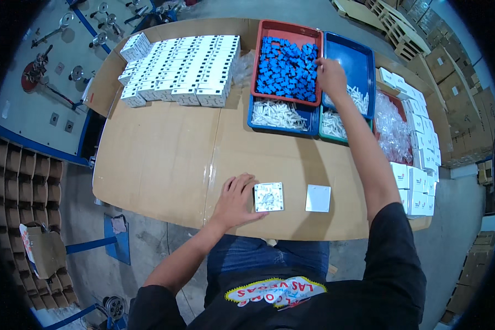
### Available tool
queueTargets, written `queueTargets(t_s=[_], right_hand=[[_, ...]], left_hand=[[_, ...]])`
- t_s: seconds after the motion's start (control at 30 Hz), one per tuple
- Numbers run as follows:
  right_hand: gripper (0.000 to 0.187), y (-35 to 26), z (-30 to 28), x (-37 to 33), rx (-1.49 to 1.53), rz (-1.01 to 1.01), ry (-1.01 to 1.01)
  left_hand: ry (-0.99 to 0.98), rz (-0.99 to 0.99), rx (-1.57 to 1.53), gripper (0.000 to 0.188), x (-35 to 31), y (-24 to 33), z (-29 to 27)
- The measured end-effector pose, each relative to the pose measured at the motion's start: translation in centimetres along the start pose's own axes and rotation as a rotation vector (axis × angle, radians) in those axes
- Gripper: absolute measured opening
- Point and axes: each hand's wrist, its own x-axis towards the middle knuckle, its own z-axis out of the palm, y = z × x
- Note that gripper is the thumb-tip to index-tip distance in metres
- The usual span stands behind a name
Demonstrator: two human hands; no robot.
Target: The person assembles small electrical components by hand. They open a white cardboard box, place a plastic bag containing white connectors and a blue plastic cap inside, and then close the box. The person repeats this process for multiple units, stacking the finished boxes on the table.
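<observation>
My left hand (234, 202) lies on the cardboard-covered table with its fingers apart, at the left edge of a square white unit (269, 197) whose moulded, open-looking side faces up. The thumb reaches along its lower corner. To the right of that unit lies a plain pale square plate (318, 198). My right hand (331, 76) is stretched far forward, over the right rim of a red tray (291, 25) full of small blue pieces (286, 66). Its fingers are bent together; whatever they hold, if anything, is hidden.
A blue tray (349, 52) with white slim pieces (357, 99) stands right of the red one. Blue and green trays of white pieces sit below. Rows of white boxes (187, 66) fill the far left; more white boxes (418, 187) and clear plastic bags (391, 129) line the right.
</observation>
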Motion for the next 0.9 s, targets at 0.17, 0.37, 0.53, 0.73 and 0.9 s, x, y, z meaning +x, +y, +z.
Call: queueTargets(t_s=[0.17,0.37,0.53,0.73,0.9], right_hand=[[0.027,3.5,2.5,6.9,-0.303,-0.256,0.023],[0.034,4.9,5.0,9.4,-0.323,-0.277,-0.155],[0.033,5.3,5.1,9.7,-0.307,-0.281,-0.104],[0.036,3.1,2.6,8.1,0.84,0.219,0.023],[0.034,-6.0,-5.0,1.7,1.672,0.409,-0.077]], left_hand=[[0.013,0.003,-0.021,0.084,0.0,-0.1,-0.3],[-0.026,-0.028,-0.041,0.084,-0.1,-0.4,-0.4],[-0.026,-0.015,-0.019,0.086,0.1,-0.4,-0.4],[-0.016,-0.003,-0.028,0.087,0.5,-0.2,-0.1],[0.011,-0.005,-0.006,0.087,-0.3,-0.1,-0.2]])
